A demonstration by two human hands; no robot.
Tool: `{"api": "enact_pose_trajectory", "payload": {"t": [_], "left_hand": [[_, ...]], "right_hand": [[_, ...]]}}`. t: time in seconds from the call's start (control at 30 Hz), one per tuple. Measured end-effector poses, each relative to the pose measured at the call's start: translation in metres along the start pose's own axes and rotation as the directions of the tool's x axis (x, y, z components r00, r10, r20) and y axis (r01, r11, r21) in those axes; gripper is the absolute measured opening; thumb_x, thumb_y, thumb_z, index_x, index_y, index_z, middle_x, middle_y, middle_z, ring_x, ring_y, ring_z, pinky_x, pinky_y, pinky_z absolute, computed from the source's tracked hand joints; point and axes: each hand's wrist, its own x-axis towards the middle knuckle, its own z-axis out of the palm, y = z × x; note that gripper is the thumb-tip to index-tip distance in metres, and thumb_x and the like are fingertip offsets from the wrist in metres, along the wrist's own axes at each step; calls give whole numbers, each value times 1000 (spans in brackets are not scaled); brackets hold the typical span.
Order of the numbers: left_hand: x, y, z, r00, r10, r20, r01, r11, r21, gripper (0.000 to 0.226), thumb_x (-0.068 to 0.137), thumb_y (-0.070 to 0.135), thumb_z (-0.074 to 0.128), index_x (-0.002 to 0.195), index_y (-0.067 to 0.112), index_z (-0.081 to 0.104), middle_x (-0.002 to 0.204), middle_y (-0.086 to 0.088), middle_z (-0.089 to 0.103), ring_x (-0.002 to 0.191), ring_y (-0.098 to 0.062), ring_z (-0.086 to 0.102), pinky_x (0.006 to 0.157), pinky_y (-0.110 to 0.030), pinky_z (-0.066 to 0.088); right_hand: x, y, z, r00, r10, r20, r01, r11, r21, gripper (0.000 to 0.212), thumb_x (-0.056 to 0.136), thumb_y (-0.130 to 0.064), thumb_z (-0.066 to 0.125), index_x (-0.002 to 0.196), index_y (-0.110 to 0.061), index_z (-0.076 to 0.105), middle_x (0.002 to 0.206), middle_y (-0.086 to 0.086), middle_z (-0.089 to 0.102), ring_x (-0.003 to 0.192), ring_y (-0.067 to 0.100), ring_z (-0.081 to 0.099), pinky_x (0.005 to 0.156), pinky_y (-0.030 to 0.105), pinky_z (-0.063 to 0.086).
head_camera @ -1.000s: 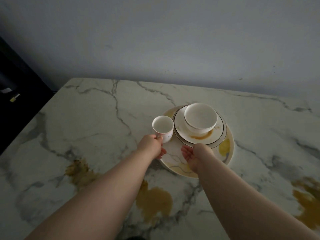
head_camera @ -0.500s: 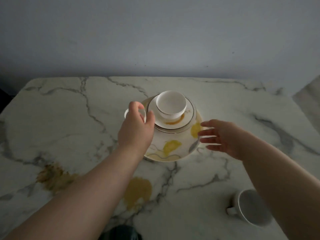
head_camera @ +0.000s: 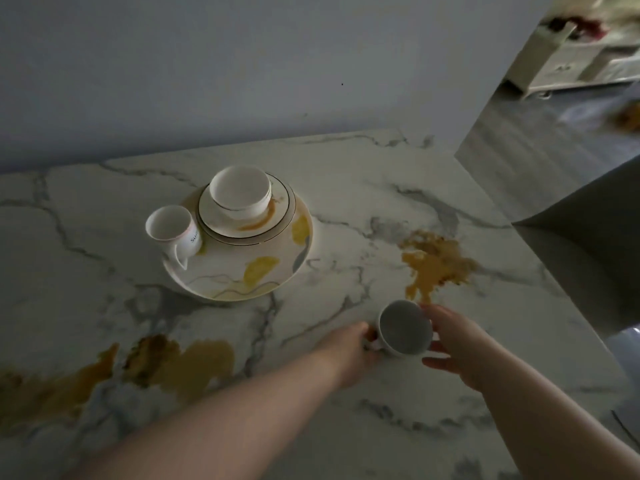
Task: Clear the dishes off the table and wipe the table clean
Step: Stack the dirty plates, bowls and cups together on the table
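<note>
On the marble table (head_camera: 346,174) a large plate with yellow marks (head_camera: 263,275) carries a smaller gold-rimmed plate (head_camera: 242,223), a white bowl (head_camera: 240,190) and a white mug (head_camera: 173,233) at its left rim. A second mug with a grey inside (head_camera: 405,329) stands near the front right. My left hand (head_camera: 349,351) grips this mug at its handle side. My right hand (head_camera: 453,344) touches its right side with fingers spread.
Yellow-brown spills lie on the marble at the right (head_camera: 433,265) and at the front left (head_camera: 156,365). A dark chair back (head_camera: 588,244) stands at the table's right edge. A grey wall runs behind the table.
My left hand let go of the white mug on the large plate and moved right to the grey-inside mug. My right hand came down to that mug too. The view swung right.
</note>
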Motion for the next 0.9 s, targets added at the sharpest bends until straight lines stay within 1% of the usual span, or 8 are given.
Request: {"api": "enact_pose_trajectory", "payload": {"t": [0.1,0.2,0.37,0.43,0.5,0.63,0.77,0.9], "left_hand": [[-5,-4,-6,993,59,-99,-59,998,3,8,93,24,56,92,17,59,96,-11,65,89,-25,61,63,-27,32],[-15,-12,-34,971,73,-227,-79,997,-20,18,94,27,56,78,22,50,85,-8,63,83,-26,59,62,-29,33],[-30,-43,-106,908,15,-420,-34,999,-38,13,94,32,56,83,25,55,74,6,60,69,-14,56,63,-30,43],[-34,-60,-127,878,-35,-478,12,999,-51,9,94,28,56,87,23,57,79,2,63,74,-19,59,68,-33,45],[-37,-79,-142,854,-89,-512,65,996,-65,11,94,23,56,83,23,54,78,0,62,77,-24,59,71,-37,47],[-40,-114,-156,817,-216,-535,161,976,-149,16,94,22,54,78,23,54,76,-3,63,75,-28,61,72,-42,50],[-38,-130,-164,786,-282,-551,246,959,-140,23,94,20,51,72,26,50,72,1,60,73,-24,57,65,-34,44],[-35,-133,-169,778,-313,-545,295,948,-123,14,93,15,51,80,21,53,76,1,57,76,-21,54,60,-28,35]], "right_hand": [[-1,-3,7,1000,-7,13,7,1000,16,34,98,-37,48,126,-20,55,108,7,58,100,31,59,78,40,53],[-5,-22,23,997,-53,63,51,998,24,35,98,-38,48,127,-20,55,118,9,58,102,31,59,78,40,54],[-6,-79,79,958,-217,189,222,975,-6,24,97,-39,48,116,-29,57,110,3,59,101,27,59,85,43,53],[-6,-96,110,933,-246,264,261,965,-23,22,96,-39,47,116,-31,55,107,0,57,104,27,57,83,42,54],[-4,-107,139,915,-242,322,271,962,-46,20,96,-39,46,114,-32,52,108,0,54,107,27,54,80,40,54],[3,-115,181,899,-197,392,265,956,-129,20,95,-40,43,113,-33,49,117,5,53,108,28,54,84,43,55],[10,-115,204,895,-147,421,238,956,-174,36,92,-46,43,124,-31,52,117,4,53,105,30,56,81,42,56],[15,-113,212,889,-120,442,216,961,-173,38,93,-45,43,127,-32,52,116,3,54,105,30,56,78,40,56]]}}
